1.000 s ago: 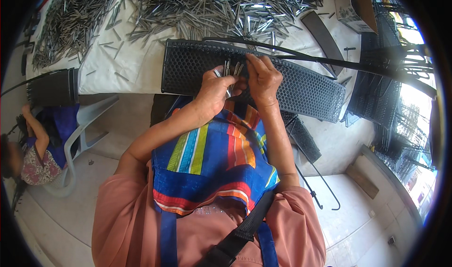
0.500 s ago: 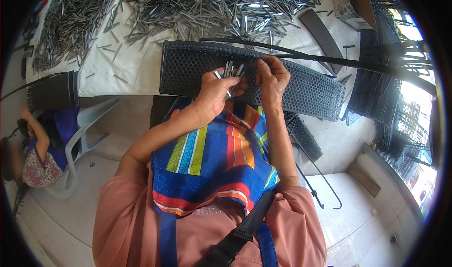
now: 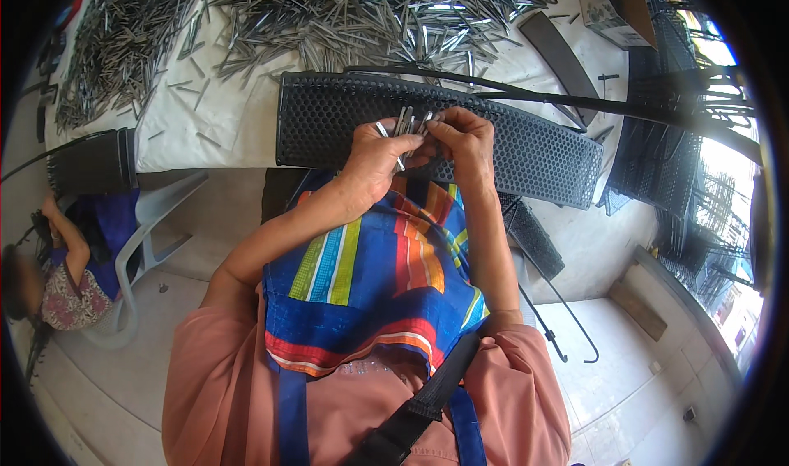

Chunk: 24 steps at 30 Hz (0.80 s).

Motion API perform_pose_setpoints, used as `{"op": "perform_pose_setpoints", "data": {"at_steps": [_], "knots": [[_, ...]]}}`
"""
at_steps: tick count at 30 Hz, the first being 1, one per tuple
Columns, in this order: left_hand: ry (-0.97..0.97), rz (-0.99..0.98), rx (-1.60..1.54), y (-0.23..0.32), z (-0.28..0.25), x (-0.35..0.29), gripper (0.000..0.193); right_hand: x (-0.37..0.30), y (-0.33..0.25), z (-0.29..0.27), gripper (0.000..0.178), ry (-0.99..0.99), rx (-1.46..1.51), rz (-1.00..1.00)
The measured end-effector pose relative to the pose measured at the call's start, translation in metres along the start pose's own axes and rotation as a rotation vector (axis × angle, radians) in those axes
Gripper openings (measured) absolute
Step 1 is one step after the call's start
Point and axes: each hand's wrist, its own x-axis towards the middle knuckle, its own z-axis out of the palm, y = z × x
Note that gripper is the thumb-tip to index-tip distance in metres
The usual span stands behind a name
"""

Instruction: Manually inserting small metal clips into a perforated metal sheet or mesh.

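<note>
Several short, thin metal strips (image 3: 403, 121) stick up out of my left hand (image 3: 374, 158), which is closed around them. My right hand (image 3: 466, 143) is pinched at the upper ends of these strips, its thumb and forefinger on one of them. Both hands are over a long, black, curved rack (image 3: 542, 158) whose face is full of small round holes. The rack lies along the table's near edge, just above my lap. My fingers hide part of its middle.
Loose metal strips (image 3: 329, 18) lie heaped across the white-covered table (image 3: 246, 133). A dark curved bar (image 3: 559, 67) and an open cardboard box (image 3: 616, 10) are at the right. More black racks (image 3: 657, 154) stand beyond. At the left, another person (image 3: 78, 277) sits by a white plastic chair (image 3: 152, 228).
My right hand has come left and down from above the rack to the strips in my left hand. The left hand has hardly moved.
</note>
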Motion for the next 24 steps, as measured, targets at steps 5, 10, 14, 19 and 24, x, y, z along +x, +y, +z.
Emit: {"op": "perform_pose_setpoints", "data": {"at_steps": [5,10,14,19,24], "knots": [[0.011,0.060,0.057,-0.002,-0.002,0.001,0.012,-0.003,-0.001,0.010,0.007,0.073,0.106,-0.051],[-0.011,0.097,0.154,-0.002,0.002,0.001,0.012,-0.003,-0.005,0.005,0.008,0.061,0.064,-0.012],[-0.004,0.100,0.217,-0.001,0.004,0.000,0.011,-0.004,-0.003,0.005,0.010,0.038,0.033,0.007],[-0.016,0.138,0.300,-0.005,0.006,-0.002,0.010,-0.011,0.007,0.011,0.010,0.133,0.081,-0.057],[0.006,0.165,0.308,-0.009,0.002,0.000,0.013,-0.012,0.005,0.009,0.008,0.116,0.125,-0.062]]}}
